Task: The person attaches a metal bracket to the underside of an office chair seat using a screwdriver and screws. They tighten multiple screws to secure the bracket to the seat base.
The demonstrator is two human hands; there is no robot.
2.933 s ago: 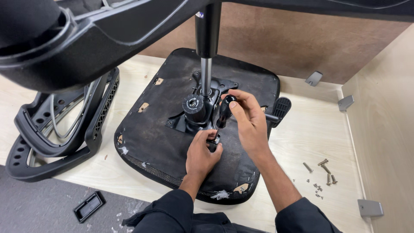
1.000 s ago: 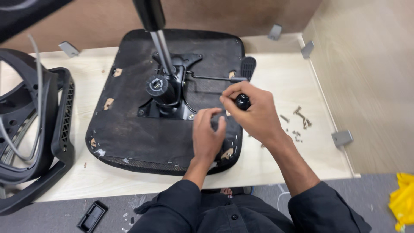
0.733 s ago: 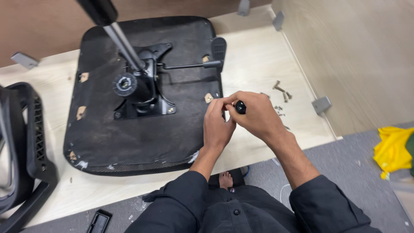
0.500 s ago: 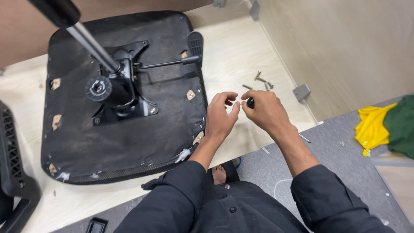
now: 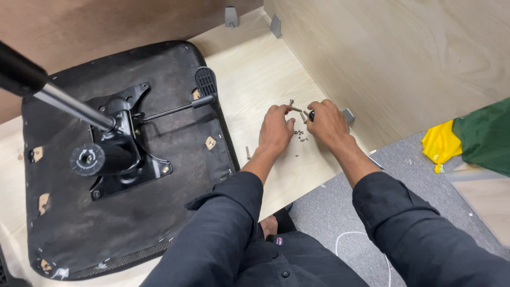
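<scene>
Pale plywood forms the bench (image 5: 255, 69), and both hands work over its right part, close to the upright wooden side panel (image 5: 404, 58). The left hand (image 5: 275, 129) has its fingers curled down over a small scatter of screws (image 5: 300, 136), its grip pinching a silver screw (image 5: 295, 109) at the fingertips. The right hand (image 5: 326, 121) sits just beside it, its grip pressed together around a small black-handled tool (image 5: 311, 114), of which only the dark end shows between thumb and forefinger; the tool's tip meets the screw between the two hands. One more loose screw (image 5: 247, 153) lies on the bench near the left wrist. To the left, well apart from the hands, an upturned black seat base (image 5: 175, 186) lies flat, carrying a black metal mechanism plate (image 5: 125, 143), a chrome gas-lift column (image 5: 71, 106) and a thin lever with a black paddle (image 5: 204, 81). Grey brackets (image 5: 231, 16) stand at the far corner. Yellow and green cloth (image 5: 467, 139) lies on the grey carpet at right.
</scene>
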